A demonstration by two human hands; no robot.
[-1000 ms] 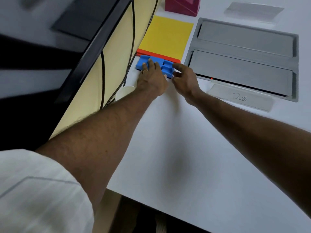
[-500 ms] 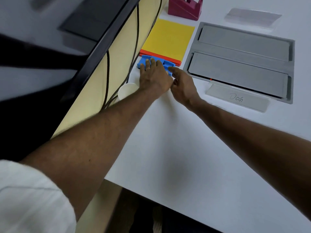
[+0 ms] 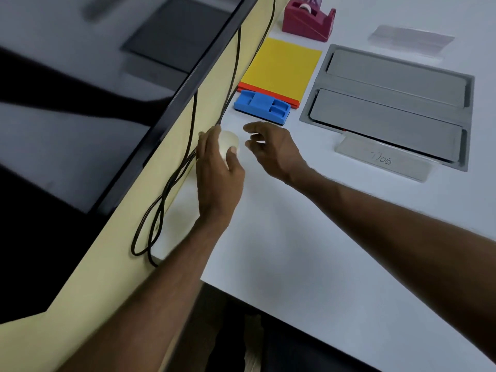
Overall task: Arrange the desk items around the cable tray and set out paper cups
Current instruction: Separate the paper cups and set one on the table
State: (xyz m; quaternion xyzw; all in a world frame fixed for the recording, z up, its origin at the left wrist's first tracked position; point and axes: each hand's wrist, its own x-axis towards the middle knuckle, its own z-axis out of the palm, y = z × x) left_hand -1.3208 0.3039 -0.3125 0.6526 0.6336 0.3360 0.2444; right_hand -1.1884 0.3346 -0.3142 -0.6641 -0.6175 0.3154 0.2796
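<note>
A white paper cup lies near the desk's left edge, and my left hand grips it with thumb and fingers curled round it. My right hand hovers just right of the cup, fingers loosely spread, holding nothing. The blue plastic eraser block lies free on the desk just beyond both hands, against the yellow and orange paper pad. The grey cable tray with two closed lids is set into the white desk to the right.
A maroon tape dispenser stands behind the pad. A clear name plate reading "Dog" lies in front of the tray, another clear plate behind it. Black cables hang along the cream partition at left.
Both hands have let go of the blue block and pulled back toward me. My left hand has taken hold of the paper cup.
</note>
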